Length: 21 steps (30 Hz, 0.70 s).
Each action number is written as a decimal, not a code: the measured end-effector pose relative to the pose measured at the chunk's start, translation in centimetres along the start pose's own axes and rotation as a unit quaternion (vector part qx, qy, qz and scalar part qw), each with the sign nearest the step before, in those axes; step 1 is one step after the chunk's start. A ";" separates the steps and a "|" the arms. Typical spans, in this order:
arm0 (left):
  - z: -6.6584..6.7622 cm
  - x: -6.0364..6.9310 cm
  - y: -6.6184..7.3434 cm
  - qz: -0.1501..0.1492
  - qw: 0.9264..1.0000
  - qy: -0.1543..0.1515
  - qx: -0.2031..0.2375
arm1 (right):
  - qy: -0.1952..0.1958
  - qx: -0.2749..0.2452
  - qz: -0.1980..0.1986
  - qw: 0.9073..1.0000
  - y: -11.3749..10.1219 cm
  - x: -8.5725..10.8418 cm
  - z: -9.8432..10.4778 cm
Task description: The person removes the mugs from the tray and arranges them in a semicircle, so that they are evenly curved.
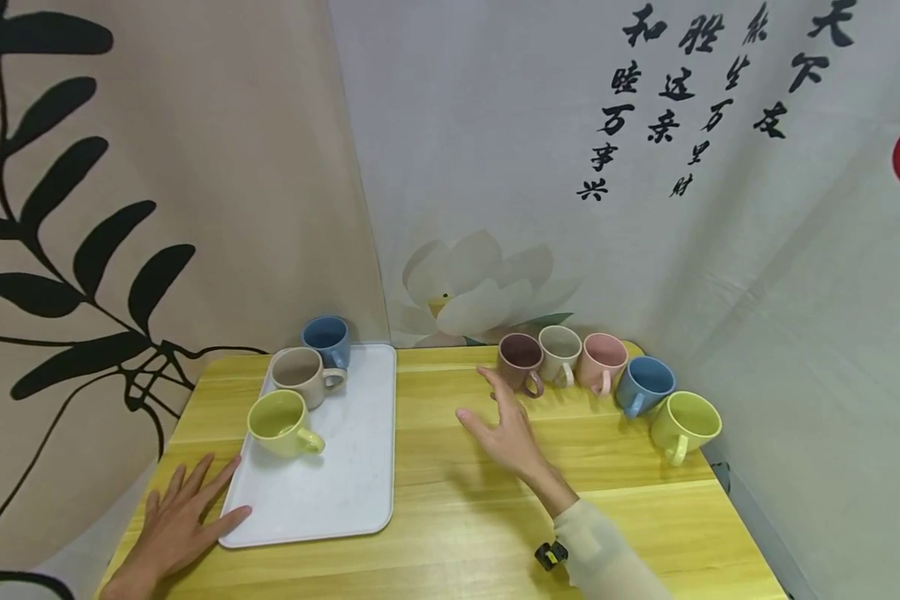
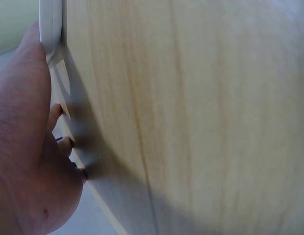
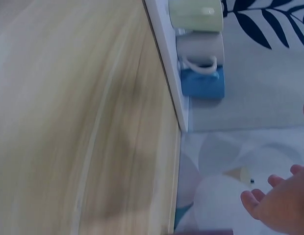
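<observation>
With spread, straight fingers, my left hand (image 1: 176, 525) touches the left edge of a white tray (image 1: 352, 467). The left wrist view has this hand (image 2: 32, 147) beside a corner of the tray (image 2: 50, 24). On the tray's left side stand a yellow-green mug (image 1: 273, 425), a beige-grey mug (image 1: 296, 372) and a blue mug (image 1: 326, 335), front to back. My right hand (image 1: 510, 433) hovers over the table, fingers extended and nothing held, nearest a dark purple mug (image 1: 520, 358). In the right wrist view that hand (image 3: 284, 200) shows only partly.
Beside the purple mug, a curved row continues with a pale grey mug (image 1: 559, 350), a pink mug (image 1: 602, 360), a second blue mug (image 1: 647, 383) and a second yellow-green mug (image 1: 688, 421). They stand upright near the wooden table's (image 1: 450, 508) back right edge, before a printed cloth (image 1: 480, 125).
</observation>
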<state>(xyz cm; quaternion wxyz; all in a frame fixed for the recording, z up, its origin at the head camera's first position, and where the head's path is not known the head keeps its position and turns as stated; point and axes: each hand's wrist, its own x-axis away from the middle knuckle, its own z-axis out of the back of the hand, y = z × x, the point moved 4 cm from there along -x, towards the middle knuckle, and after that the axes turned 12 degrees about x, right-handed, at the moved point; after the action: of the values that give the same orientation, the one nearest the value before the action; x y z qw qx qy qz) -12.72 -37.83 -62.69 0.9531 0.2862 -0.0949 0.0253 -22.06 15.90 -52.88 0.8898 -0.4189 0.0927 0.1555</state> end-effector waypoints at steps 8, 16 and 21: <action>-0.1 0.0 -0.1 0.002 1.000 0.000 0.003 | -0.048 0.004 0.028 0.998 -1.8 -0.3 -3.6; -0.1 -0.1 -0.1 0.005 1.000 -0.006 0.008 | -0.102 0.007 0.052 0.993 -4.3 -0.5 -7.1; -0.1 -0.1 -0.2 0.005 1.000 -0.009 0.010 | -0.121 0.027 0.070 0.990 -5.7 -0.9 -9.3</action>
<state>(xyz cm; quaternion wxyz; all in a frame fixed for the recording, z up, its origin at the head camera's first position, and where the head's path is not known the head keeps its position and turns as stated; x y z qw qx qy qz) -12.82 -37.91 -62.89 0.9493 0.2949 -0.1045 0.0289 -21.16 5.11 -54.36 0.8926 -0.3647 0.0172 0.2644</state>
